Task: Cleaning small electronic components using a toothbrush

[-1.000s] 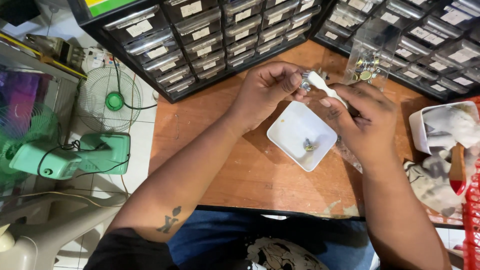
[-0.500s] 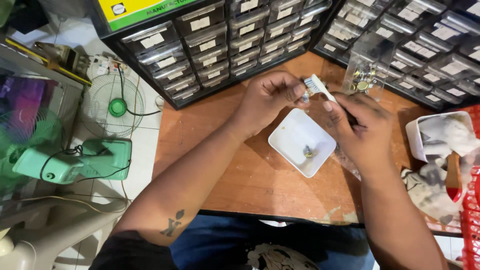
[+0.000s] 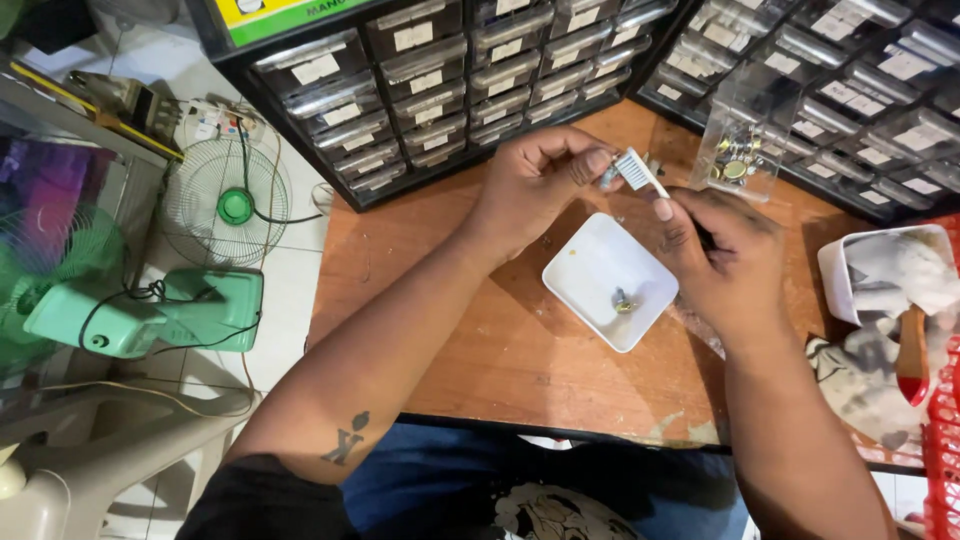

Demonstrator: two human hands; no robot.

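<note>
Two hands at upper centre, small part [image 3: 608, 176] pinched in left hand [image 3: 535, 185], white brush [image 3: 640, 172] clasped in right hand [image 3: 722, 262], white dish [image 3: 585, 270] below on wooden worktop [image 3: 500, 350], drawer cabinets [image 3: 450, 70] behind.

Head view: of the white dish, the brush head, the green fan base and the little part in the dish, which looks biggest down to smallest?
1. Green fan base, though it sits lower, farther away.
2. White dish.
3. Brush head.
4. Small part.

Matt, scuffed wood desk [image 3: 520, 370] w/ glossy white plastic tray [image 3: 590, 275] on it, small metal part [image 3: 623, 300] inside, plastic-bristle brush [image 3: 638, 170] above.
</note>
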